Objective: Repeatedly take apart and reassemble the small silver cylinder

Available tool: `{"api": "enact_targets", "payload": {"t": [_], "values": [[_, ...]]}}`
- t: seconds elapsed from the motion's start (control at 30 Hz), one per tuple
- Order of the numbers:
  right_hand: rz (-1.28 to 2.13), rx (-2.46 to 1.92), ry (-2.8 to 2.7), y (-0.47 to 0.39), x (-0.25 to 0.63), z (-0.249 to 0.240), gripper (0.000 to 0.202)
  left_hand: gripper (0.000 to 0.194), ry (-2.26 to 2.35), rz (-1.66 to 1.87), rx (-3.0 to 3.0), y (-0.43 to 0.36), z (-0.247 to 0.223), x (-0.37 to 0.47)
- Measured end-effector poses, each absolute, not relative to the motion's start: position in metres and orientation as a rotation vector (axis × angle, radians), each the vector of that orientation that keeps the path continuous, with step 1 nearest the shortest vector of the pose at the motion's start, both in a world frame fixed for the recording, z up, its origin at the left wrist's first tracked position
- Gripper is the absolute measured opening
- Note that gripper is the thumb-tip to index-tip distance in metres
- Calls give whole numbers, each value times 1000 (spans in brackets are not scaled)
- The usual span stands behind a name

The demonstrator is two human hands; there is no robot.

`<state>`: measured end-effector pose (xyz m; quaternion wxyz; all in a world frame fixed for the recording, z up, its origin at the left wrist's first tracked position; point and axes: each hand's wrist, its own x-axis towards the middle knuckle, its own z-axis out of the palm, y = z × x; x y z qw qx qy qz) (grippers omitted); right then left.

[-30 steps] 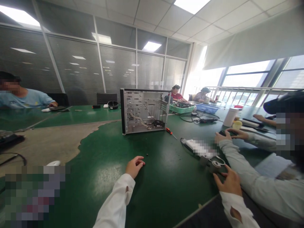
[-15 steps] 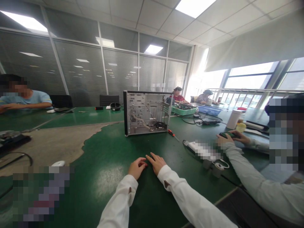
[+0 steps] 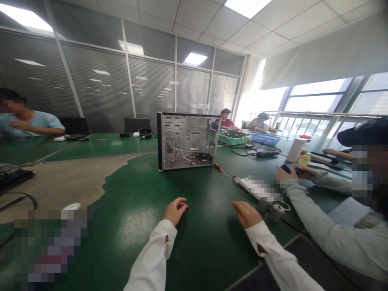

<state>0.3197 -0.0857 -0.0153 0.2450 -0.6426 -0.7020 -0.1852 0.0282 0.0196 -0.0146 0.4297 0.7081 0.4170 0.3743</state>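
On the green table (image 3: 194,226) my left hand (image 3: 176,211) rests with fingers loosely bent and nothing visible in it. My right hand (image 3: 247,213) is farther right, empty, its fingers stretched toward the left and close together. Beyond both hands stands an upright computer case (image 3: 188,141) with its side open, showing a metal frame, pale cables and dark parts low inside. A screwdriver (image 3: 218,167) with a red and black handle lies at the case's right corner, apart from my hands. The blurred-out white power strip (image 3: 245,184) lies just beyond my right hand.
At right a co-worker's hands (image 3: 287,173) hold a dark item. Behind are a green basket (image 3: 233,139) of parts, a blue basket (image 3: 266,139), black cables (image 3: 242,151) and a white bottle (image 3: 296,150). A white mouse (image 3: 71,208) lies at left, near a beige patch (image 3: 66,178).
My right hand has moved right, away from my left hand and toward the power strip. My left hand stays nearly in place. The case and screwdriver have not moved on the table.
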Motion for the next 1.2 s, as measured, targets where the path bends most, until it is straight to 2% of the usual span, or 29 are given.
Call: {"api": "enact_targets", "payload": {"t": [0.13, 0.27, 0.63, 0.83, 1.03, 1.2], "values": [[-693, -2025, -1484, -117, 405, -3, 30, 27, 1064, 924, 1776, 20, -15, 28], [-641, -2182, -1425, -130, 445, 7, 30, 27, 1064, 930, 1782, 20, -13, 28], [-564, -2222, -1386, -131, 452, 7, 25, 28, 1077, 921, 1781, 19, -10, 28], [-402, -2284, -1447, -131, 459, 10, 23, 27, 1069, 920, 1762, 19, -10, 30], [-615, -2134, -1516, -129, 454, 7, 32, 27, 1088, 931, 1760, 20, -11, 29], [-458, -2349, -1694, -105, 439, 21, 47, 27, 1087, 932, 1785, 20, -11, 29]]}}
